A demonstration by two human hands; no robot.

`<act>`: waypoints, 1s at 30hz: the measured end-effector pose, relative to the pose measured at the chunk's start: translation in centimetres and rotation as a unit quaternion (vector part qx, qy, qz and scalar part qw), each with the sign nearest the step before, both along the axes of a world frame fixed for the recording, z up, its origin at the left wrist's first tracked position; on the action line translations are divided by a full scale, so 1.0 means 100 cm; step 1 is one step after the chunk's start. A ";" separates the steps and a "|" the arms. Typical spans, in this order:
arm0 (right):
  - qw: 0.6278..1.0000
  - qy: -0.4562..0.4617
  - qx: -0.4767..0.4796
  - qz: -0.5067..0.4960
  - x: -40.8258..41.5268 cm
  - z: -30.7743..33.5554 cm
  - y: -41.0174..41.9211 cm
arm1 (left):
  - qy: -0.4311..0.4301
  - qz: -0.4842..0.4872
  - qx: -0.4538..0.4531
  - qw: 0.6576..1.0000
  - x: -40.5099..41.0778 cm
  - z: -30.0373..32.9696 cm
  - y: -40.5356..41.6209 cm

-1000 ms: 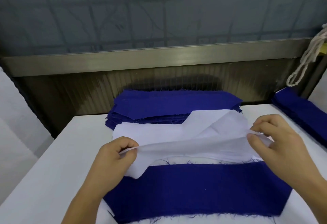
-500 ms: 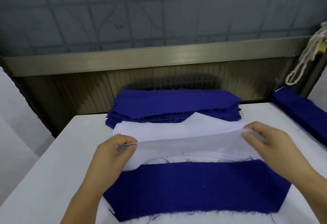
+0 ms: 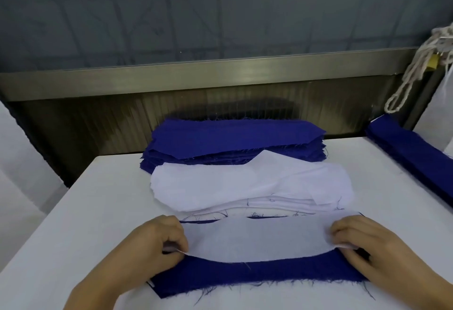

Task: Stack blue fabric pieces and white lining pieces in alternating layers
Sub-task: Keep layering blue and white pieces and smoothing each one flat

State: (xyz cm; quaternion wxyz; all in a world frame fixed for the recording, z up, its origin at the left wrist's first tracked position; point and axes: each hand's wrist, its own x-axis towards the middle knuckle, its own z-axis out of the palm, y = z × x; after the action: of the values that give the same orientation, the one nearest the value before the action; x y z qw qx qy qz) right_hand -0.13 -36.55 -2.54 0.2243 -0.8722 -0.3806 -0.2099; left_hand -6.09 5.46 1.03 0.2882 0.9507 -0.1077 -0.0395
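1. White flat work table [image 3: 93, 211] – bare top at L, carries all cloth items below
2. Near stack: dark blue woven fabric piece, frayed edges [image 3: 257, 278] – lies flat at near edge of table, centre; only its near strip and a sliver at the far edge show, rest covered by item 3
3. Thin white lining piece, curved near edge [image 3: 255, 241] – laid on top of item 2, stretched between both hands; far edge roughly level w/ blue far edge, near edge bows away from the viewer, leaving the blue strip exposed
4. Left hand [image 3: 157, 243] – at L end of lining, thumb and fingers pinched closed on its corner, knuckles resting on blue piece
5. Right hand [image 3: 362, 243] – at R end of lining, fingers curled down, pinching that corner; lining edge lifts slightly there
6. Pile of loose white lining pieces [image 3: 245, 184] – just beyond near stack, touching or nearly so; top sheets skewed, one corner rising toward the far R
7. Tall pile of dark blue fabric pieces [image 3: 235, 138] – behind white pile, at far edge of table
8. Another dark blue fabric bundle, long [image 3: 411, 153] – far R edge of table, well apart from hands
9. Off-white rope, looped [image 3: 414, 74] – hangs at upper R, above item 8
10. Metal ledge [image 3: 220, 74] – runs across behind table
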 end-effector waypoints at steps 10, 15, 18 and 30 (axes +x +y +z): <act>0.999 0.022 -0.040 -0.006 -0.006 0.006 -0.002 | -0.004 -0.009 0.002 1.000 0.000 -0.004 -0.001; 0.999 0.031 -0.044 -0.004 -0.009 0.008 -0.002 | -0.008 -0.012 -0.007 1.000 -0.002 -0.007 -0.004; 0.999 0.025 -0.048 -0.001 -0.009 0.007 -0.002 | -0.008 -0.007 -0.004 1.000 -0.003 -0.008 -0.003; 0.998 0.039 -0.052 -0.020 -0.010 0.009 -0.003 | 0.034 0.044 0.015 0.998 -0.001 -0.009 -0.003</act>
State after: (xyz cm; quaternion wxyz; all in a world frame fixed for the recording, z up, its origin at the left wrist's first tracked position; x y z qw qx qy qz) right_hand -1.11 -36.84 -1.60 0.1895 -0.8976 -0.3644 -0.1598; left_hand -6.21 5.13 0.15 0.2786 0.9568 -0.0555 -0.0612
